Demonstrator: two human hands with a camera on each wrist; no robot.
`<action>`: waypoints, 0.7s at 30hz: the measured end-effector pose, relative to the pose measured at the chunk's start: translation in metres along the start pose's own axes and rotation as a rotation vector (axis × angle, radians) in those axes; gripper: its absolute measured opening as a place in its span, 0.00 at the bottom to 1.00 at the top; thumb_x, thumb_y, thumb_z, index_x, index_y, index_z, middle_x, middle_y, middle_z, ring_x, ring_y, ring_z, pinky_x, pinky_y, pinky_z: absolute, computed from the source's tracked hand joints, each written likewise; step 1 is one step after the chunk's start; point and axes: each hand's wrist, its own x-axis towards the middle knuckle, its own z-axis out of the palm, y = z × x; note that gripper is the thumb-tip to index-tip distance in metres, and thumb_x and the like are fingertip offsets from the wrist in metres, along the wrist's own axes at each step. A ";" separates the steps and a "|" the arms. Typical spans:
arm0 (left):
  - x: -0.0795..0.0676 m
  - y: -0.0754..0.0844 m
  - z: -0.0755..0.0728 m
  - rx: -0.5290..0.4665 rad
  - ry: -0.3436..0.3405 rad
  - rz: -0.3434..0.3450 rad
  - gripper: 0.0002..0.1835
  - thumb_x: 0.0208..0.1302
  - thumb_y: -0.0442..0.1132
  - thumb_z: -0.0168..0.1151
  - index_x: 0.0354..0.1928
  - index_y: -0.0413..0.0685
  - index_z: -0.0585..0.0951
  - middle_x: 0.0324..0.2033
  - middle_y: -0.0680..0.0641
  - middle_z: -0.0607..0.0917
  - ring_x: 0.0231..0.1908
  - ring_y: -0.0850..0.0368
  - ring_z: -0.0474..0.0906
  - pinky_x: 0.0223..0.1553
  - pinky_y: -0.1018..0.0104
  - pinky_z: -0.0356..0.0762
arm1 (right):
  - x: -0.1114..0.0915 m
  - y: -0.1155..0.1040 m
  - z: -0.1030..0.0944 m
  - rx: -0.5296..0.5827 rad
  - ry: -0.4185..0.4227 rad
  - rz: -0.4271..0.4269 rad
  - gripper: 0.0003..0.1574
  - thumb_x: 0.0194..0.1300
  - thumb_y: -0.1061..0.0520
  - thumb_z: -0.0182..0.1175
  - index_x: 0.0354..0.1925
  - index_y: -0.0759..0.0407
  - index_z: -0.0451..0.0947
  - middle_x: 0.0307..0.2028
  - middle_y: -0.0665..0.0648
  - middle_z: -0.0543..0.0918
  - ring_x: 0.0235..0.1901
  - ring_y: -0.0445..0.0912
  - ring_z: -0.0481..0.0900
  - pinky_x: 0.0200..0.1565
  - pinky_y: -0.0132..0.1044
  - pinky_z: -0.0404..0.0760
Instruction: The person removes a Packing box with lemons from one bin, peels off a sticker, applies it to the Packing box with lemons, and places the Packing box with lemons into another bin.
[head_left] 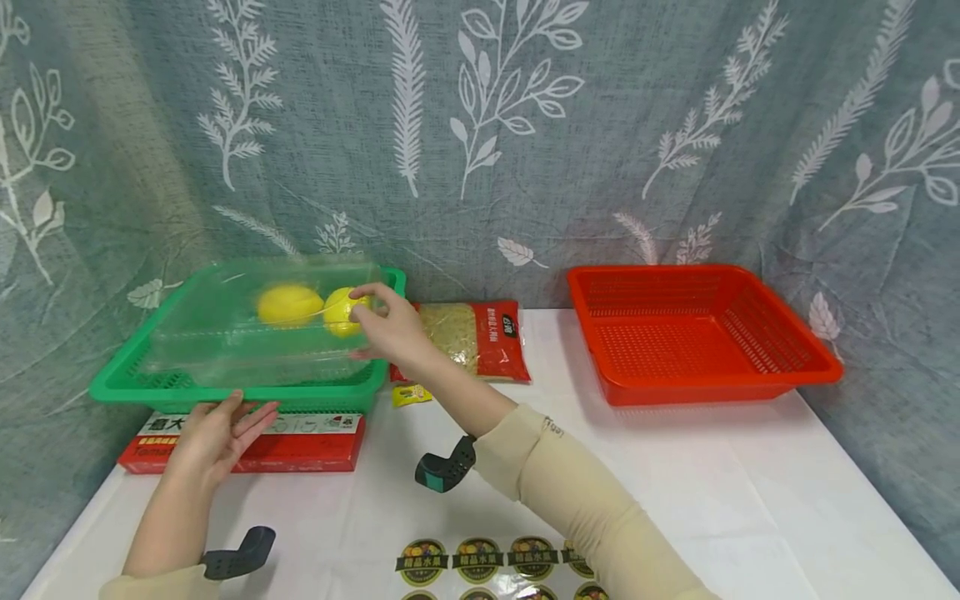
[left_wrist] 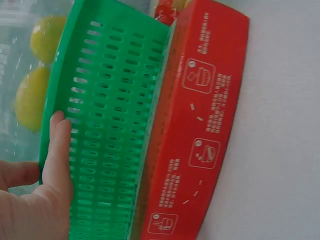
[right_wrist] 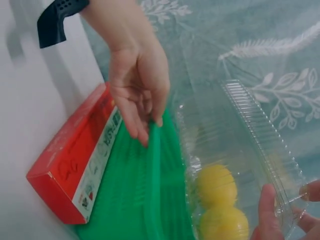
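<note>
So the clear box (head_left: 225, 333) is at the green basket (head_left: 315, 395), over its open top, and I can't tell if it rests on the bottom or is held up a bit. Two lemons (head_left: 290, 305) show through the plastic and look to be inside it, though I wouldn't swear to that. The right hand (head_left: 393, 327) pinches the box's edge between thumb and fingers; the left hand (head_left: 217, 437) has the basket's near rim between thumb and fingers. I'd call it partway: the lemons part looks done, but the box isn't let go yet, and I can't make out whether it's properly closed. No label shows on it that I can see, and the stickers (head_left: 477, 559) sit on their sheet at the front of the tabletop (head_left: 750, 483). The red basket (head_left: 697, 388) off to the right has neither hand near it, so I'd guess it isn't involved right now.
</note>
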 end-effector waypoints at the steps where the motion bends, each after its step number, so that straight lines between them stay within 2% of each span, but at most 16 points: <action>1: 0.000 0.001 0.000 0.008 -0.005 -0.004 0.45 0.67 0.47 0.46 0.67 0.49 0.23 0.47 0.49 0.60 0.32 0.63 0.82 0.44 0.66 0.76 | -0.002 -0.002 -0.003 0.001 -0.008 -0.002 0.12 0.67 0.59 0.50 0.47 0.49 0.74 0.35 0.52 0.78 0.23 0.56 0.80 0.31 0.42 0.82; 3: 0.000 0.002 0.000 0.019 -0.017 -0.008 0.46 0.67 0.47 0.46 0.67 0.48 0.23 0.48 0.49 0.61 0.33 0.63 0.82 0.45 0.65 0.75 | -0.006 -0.005 -0.009 0.001 -0.023 -0.010 0.13 0.67 0.59 0.49 0.48 0.50 0.74 0.36 0.53 0.77 0.22 0.53 0.79 0.31 0.42 0.82; 7: 0.002 0.004 0.001 0.040 -0.048 -0.006 0.45 0.67 0.48 0.47 0.68 0.47 0.26 0.47 0.49 0.62 0.34 0.62 0.82 0.47 0.64 0.74 | -0.015 -0.010 -0.023 -0.016 -0.056 -0.033 0.14 0.68 0.60 0.47 0.50 0.52 0.72 0.38 0.54 0.76 0.16 0.43 0.70 0.33 0.43 0.82; 8: 0.002 0.004 0.001 0.035 -0.053 -0.004 0.43 0.66 0.47 0.48 0.69 0.48 0.30 0.47 0.49 0.63 0.34 0.61 0.82 0.46 0.64 0.74 | -0.017 -0.011 -0.027 -0.020 -0.064 -0.039 0.15 0.68 0.60 0.47 0.51 0.53 0.72 0.38 0.55 0.76 0.14 0.43 0.67 0.34 0.43 0.82; 10: 0.002 0.004 0.001 0.038 -0.067 -0.003 0.42 0.67 0.47 0.47 0.69 0.47 0.31 0.47 0.48 0.63 0.35 0.61 0.82 0.46 0.64 0.75 | -0.021 -0.011 -0.034 -0.035 -0.080 -0.051 0.16 0.67 0.61 0.46 0.52 0.53 0.71 0.39 0.56 0.76 0.12 0.43 0.64 0.34 0.43 0.82; 13: 0.001 0.003 -0.001 -0.020 -0.081 -0.001 0.33 0.66 0.46 0.49 0.66 0.53 0.46 0.44 0.49 0.68 0.35 0.58 0.83 0.44 0.64 0.76 | -0.029 -0.012 -0.044 -0.061 -0.095 -0.064 0.17 0.66 0.61 0.46 0.53 0.54 0.71 0.39 0.59 0.75 0.16 0.44 0.70 0.33 0.41 0.82; 15: 0.003 0.001 -0.005 -0.045 -0.079 -0.004 0.30 0.66 0.46 0.49 0.65 0.57 0.49 0.44 0.49 0.67 0.35 0.57 0.83 0.44 0.63 0.76 | -0.033 -0.012 -0.051 -0.090 -0.101 -0.072 0.18 0.65 0.61 0.46 0.53 0.54 0.70 0.39 0.60 0.74 0.23 0.47 0.75 0.31 0.38 0.82; 16: 0.004 0.000 -0.009 -0.061 -0.075 -0.004 0.25 0.65 0.45 0.51 0.60 0.59 0.54 0.43 0.50 0.68 0.35 0.57 0.83 0.44 0.62 0.76 | -0.036 -0.012 -0.054 -0.102 -0.102 -0.074 0.18 0.65 0.61 0.46 0.53 0.54 0.70 0.40 0.61 0.74 0.26 0.48 0.76 0.31 0.37 0.81; 17: 0.007 -0.002 -0.012 -0.059 -0.072 0.004 0.21 0.64 0.46 0.52 0.55 0.59 0.58 0.42 0.52 0.71 0.35 0.56 0.83 0.44 0.61 0.76 | -0.038 -0.012 -0.057 -0.111 -0.102 -0.075 0.19 0.65 0.61 0.46 0.54 0.55 0.70 0.41 0.62 0.74 0.27 0.49 0.75 0.31 0.37 0.81; 21: 0.012 -0.007 -0.020 -0.017 -0.057 0.031 0.14 0.64 0.47 0.51 0.48 0.61 0.61 0.40 0.53 0.72 0.35 0.58 0.83 0.44 0.62 0.76 | -0.047 -0.011 -0.070 -0.147 -0.082 -0.074 0.19 0.65 0.61 0.45 0.54 0.54 0.70 0.42 0.62 0.74 0.30 0.48 0.71 0.31 0.37 0.81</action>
